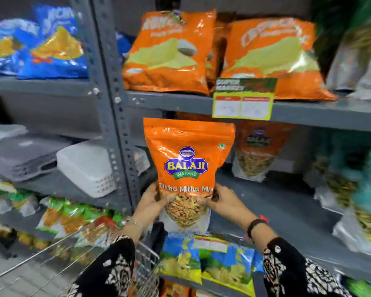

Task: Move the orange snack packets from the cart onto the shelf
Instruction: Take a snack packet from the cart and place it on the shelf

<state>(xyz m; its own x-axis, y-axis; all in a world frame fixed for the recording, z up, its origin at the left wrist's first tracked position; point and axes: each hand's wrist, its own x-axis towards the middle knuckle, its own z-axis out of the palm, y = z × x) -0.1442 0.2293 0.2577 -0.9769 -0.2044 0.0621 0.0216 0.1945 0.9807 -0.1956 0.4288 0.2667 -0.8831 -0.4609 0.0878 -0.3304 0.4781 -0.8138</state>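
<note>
I hold an orange Balaji snack packet [187,168] upright in front of the middle grey shelf [266,202]. My left hand [152,200] grips its lower left edge and my right hand [223,200] grips its lower right edge. A second orange packet of the same kind [258,148] stands on that shelf further back to the right. The wire cart [146,266] is at the bottom, below my left arm; its contents are hidden.
Two large orange chip bags [169,52] [272,54] sit on the upper shelf behind a yellow price tag [243,99]. Blue bags [43,43] lie upper left, teal and white packets [351,189] at the right, blue-yellow packets [208,262] below. A grey perforated upright [116,116] stands left of the packet.
</note>
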